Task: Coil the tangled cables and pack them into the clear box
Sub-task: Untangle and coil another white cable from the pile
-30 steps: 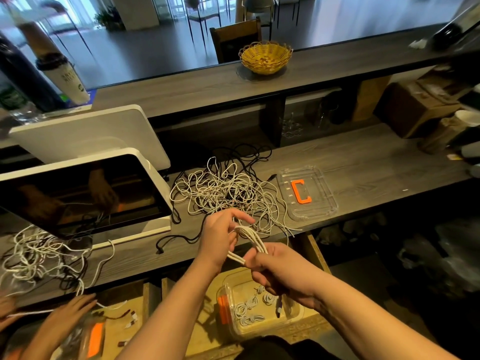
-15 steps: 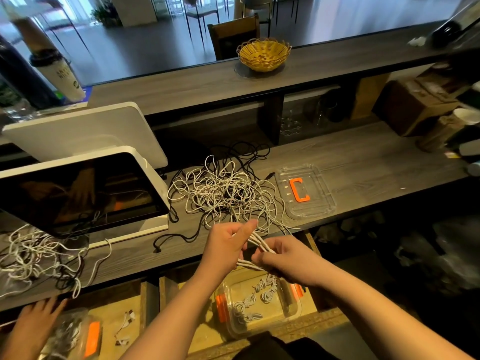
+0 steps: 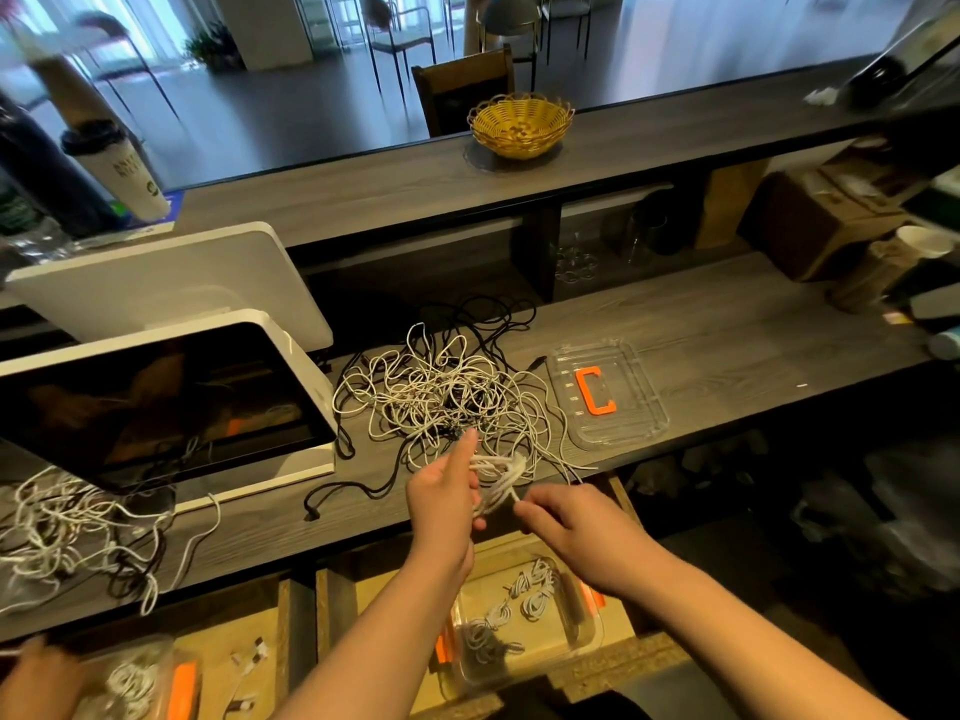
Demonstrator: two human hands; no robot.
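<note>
My left hand (image 3: pixel 444 504) holds a small bundle of looped white cable (image 3: pixel 500 478) above the counter's front edge, index finger pointing up. My right hand (image 3: pixel 576 530) pinches the cable's loose end just right of the bundle. Behind them a tangled pile of white and black cables (image 3: pixel 447 392) lies on the grey counter (image 3: pixel 727 330). The clear box (image 3: pixel 582 634) with orange latches sits below the counter under my forearms and holds several coiled white cables. Its clear lid (image 3: pixel 608 394) with an orange clip lies right of the pile.
A white-framed screen (image 3: pixel 156 402) stands at left, with another cable tangle (image 3: pixel 67 532) in front of it. Another person's hand (image 3: pixel 31 683) and a second box (image 3: pixel 135 683) are at bottom left. A yellow basket (image 3: pixel 519 124) sits on the upper shelf. Cartons and cups stand at right.
Both hands rose a little toward the pile. My right hand let go of the bundle's lower end and now pinches a loose strand, while my left hand keeps the loops.
</note>
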